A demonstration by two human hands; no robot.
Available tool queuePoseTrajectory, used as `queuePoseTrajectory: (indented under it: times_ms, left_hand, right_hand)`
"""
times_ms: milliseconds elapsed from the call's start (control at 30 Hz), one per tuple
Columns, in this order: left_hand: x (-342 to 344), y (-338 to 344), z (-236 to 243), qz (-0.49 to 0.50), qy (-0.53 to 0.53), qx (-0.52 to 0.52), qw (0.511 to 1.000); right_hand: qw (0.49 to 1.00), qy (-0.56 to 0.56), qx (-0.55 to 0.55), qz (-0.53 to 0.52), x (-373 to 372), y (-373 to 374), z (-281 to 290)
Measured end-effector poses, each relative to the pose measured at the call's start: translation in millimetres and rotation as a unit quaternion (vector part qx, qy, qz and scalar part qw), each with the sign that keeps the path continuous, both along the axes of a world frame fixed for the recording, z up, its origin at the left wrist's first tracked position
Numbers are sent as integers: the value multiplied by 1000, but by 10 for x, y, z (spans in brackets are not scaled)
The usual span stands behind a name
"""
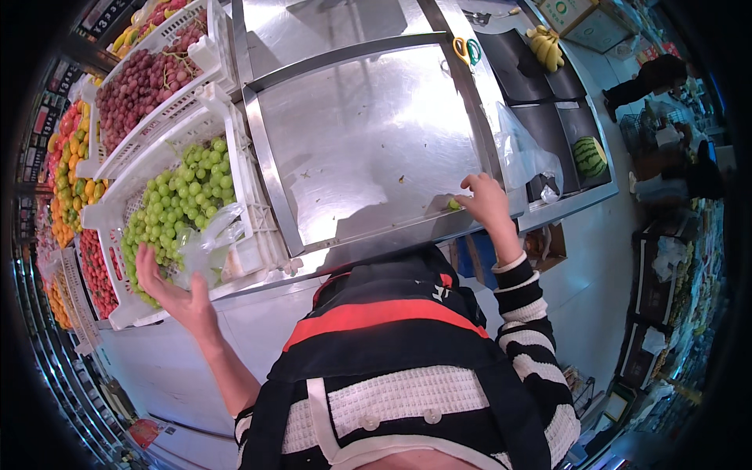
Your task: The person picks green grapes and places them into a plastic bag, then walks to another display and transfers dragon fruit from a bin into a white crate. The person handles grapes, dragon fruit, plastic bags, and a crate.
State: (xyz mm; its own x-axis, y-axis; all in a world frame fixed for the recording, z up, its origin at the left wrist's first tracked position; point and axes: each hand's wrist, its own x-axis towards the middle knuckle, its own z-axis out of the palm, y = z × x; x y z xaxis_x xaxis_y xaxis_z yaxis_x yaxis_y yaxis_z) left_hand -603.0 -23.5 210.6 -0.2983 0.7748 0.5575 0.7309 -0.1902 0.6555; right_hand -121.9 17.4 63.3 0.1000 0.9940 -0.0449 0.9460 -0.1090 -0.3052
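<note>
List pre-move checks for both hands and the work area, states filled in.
1. Left hand open: ok, fingers spread beside the green grapes.
2. Right hand gripping the small green piece: cannot tell; fingertips are at it.
3. Metal tray clean: not ok, small scraps on it.
4. Scissors away from both hands: ok, near the tray's far right corner.
5. Grapes fully uncovered: not ok, clear plastic overlaps some.

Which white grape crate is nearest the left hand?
The white crate of green grapes, lower in view: the left hand is spread at its near edge. The other crate, farther up, holds red grapes.
</note>
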Motion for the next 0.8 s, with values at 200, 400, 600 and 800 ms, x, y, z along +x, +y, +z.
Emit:
queuePoseTrajectory:
  times_ms: [200, 400, 600, 800]
  left_hand:
    - [999, -95, -122, -183, 128, 39, 974]
    - [1930, 29, -687, -307, -192, -268, 893]
    - [2385, -37, -1193, -260, -468, -442, 720]
    - [2427, -322, -1178, -282, -526, -425, 680]
  right_hand:
    - [994, -37, -98, -6, -25, -1, -503]
    - [965, 223, -131, 48, -256, 150, -249]
    - [883, 380, 44, 272, -538, -104, 365]
    - [849, 441, -12, 290, -415, -421, 642]
